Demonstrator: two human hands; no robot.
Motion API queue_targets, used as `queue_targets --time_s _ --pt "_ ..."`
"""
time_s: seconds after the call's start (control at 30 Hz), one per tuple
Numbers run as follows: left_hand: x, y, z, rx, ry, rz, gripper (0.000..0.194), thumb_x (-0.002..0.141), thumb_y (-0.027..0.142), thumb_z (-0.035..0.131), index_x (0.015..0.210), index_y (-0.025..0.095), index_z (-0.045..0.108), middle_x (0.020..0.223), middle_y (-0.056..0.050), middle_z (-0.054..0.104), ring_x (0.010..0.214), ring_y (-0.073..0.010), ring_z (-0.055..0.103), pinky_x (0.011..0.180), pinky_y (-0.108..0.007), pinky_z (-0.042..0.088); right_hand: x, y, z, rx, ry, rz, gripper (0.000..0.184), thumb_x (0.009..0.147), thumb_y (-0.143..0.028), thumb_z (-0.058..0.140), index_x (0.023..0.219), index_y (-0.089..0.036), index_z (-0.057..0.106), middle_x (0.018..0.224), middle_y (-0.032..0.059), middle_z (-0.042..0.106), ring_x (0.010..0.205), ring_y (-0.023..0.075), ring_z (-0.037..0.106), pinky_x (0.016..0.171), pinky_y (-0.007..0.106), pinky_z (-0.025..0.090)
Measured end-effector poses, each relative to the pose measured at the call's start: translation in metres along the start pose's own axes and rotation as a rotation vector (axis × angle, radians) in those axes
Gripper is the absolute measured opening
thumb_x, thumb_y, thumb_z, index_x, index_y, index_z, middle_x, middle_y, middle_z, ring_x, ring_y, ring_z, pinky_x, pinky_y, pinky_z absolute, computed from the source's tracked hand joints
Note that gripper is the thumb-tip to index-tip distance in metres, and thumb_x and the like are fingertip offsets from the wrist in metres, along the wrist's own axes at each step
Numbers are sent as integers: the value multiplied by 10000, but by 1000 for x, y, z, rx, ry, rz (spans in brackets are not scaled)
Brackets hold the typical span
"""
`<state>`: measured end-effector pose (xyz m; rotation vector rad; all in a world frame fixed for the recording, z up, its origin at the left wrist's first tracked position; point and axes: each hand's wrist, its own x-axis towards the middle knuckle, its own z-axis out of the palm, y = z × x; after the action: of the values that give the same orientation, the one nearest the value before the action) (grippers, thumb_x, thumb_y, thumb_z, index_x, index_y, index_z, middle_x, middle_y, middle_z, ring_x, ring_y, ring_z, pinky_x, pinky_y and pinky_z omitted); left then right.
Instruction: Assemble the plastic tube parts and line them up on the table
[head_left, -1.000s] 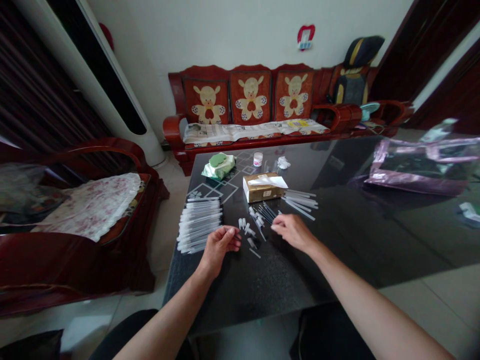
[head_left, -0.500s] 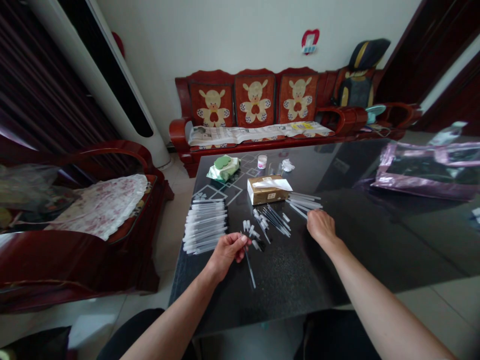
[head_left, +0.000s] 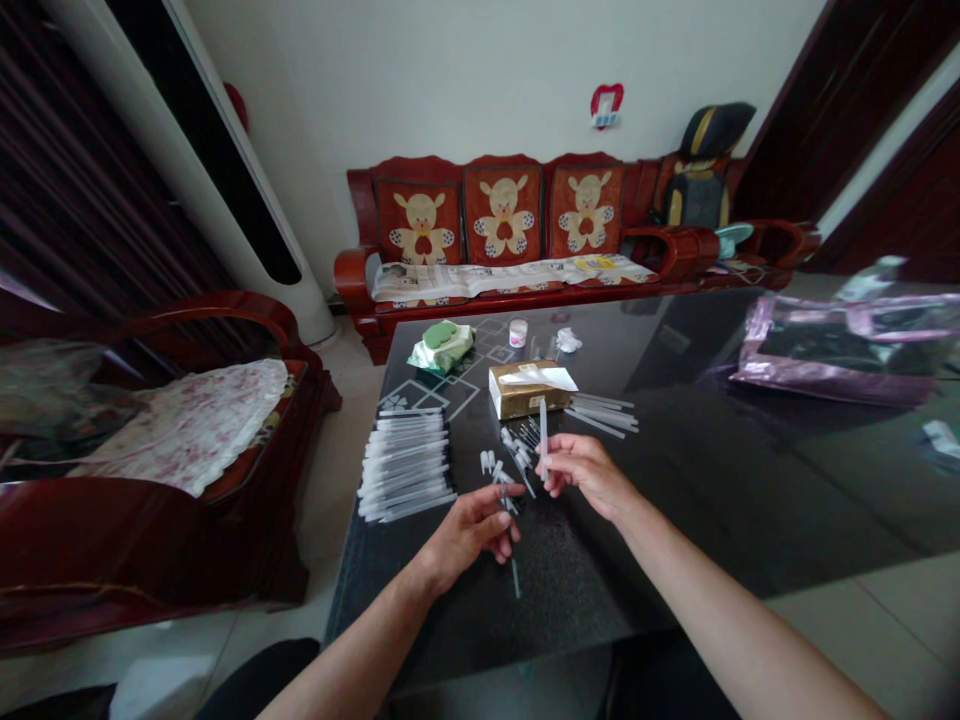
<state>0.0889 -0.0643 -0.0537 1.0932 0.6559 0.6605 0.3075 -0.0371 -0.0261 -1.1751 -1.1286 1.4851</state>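
Observation:
My left hand (head_left: 474, 525) pinches a thin pen refill (head_left: 515, 578), which slants down toward the table's front edge. Between the thumb and fingers of my right hand (head_left: 583, 468) stands a frosted white pen barrel (head_left: 544, 430), held nearly upright. Small white pen caps (head_left: 487, 461) lie just beyond my left hand. Several thin dark refills (head_left: 529, 434) are partly hidden behind my right hand. A stacked row of frosted white pens (head_left: 405, 465) lies left of my left hand. More loose barrels (head_left: 602, 413) lie fanned out beside a tissue box.
On the dark glossy table (head_left: 585, 600) stand the gold tissue box (head_left: 536, 398), a green wipes pack (head_left: 442, 346), a small white jar (head_left: 517, 333) and a crumpled tissue (head_left: 568, 340). A pink-edged clear bag (head_left: 832, 350) lies at right. Wooden sofas (head_left: 367, 270) stand beyond.
My right hand has moved left from the loose barrels, carrying one barrel up near my left hand. My left hand still has the refill, its fingers now spread more.

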Motion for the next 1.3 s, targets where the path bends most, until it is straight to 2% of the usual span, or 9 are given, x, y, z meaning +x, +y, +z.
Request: queue_targets --time_s 0.2,0.67,0.83,1.0,1.13,1.23,1.3 --pt "-2 2 3 46 -6 -67 367 799 388 664 1036 109 694 700 -45 626 485 -62 508 466 -190 416 -4 -3 16 102 -34 -24 261 669 -286 725 836 -131 597 694 47 709 483 127 625 402 201 474" --pt "-2 4 2 94 0 -52 376 797 412 658 1017 111 705 663 -23 600 459 -50 451 429 -175 362 -6 1 18 137 -59 -19 261 689 -285 738 835 -127 590 739 67 720 501 132 639 407 200 486" --pt "0 0 1 52 20 -34 324 787 385 677 941 101 659 657 -22 611 448 -48 459 418 -165 359 -6 6 24 117 -123 30 251 677 -268 745 805 -115 591 694 62 708 479 131 632 400 201 487" --pt "2 -4 1 -37 116 -2 357 751 326 725 985 165 508 656 -10 643 446 -77 509 413 -169 392 -10 12 34 115 -135 112 243 664 -256 738 791 -119 583 635 36 684 459 127 622 396 202 489" --pt "1 -1 2 -131 88 -23 481 754 315 729 1131 165 472 708 -28 655 515 -98 572 472 -186 456 -11 16 37 54 -121 135 235 673 -266 720 801 -121 586 597 20 667 435 124 608 367 190 463" --pt "0 2 4 -199 87 -74 570 793 380 683 1251 164 421 716 -43 659 553 -122 617 510 -210 495 -12 19 39 -40 -119 138 230 681 -278 703 813 -114 608 563 15 650 409 115 583 331 172 420" --pt "0 2 6 -179 114 -98 511 824 451 622 1203 151 457 684 -53 656 520 -131 620 480 -212 497 -13 20 43 -103 -136 123 209 692 -272 682 812 -111 623 556 12 643 402 107 568 322 164 400"
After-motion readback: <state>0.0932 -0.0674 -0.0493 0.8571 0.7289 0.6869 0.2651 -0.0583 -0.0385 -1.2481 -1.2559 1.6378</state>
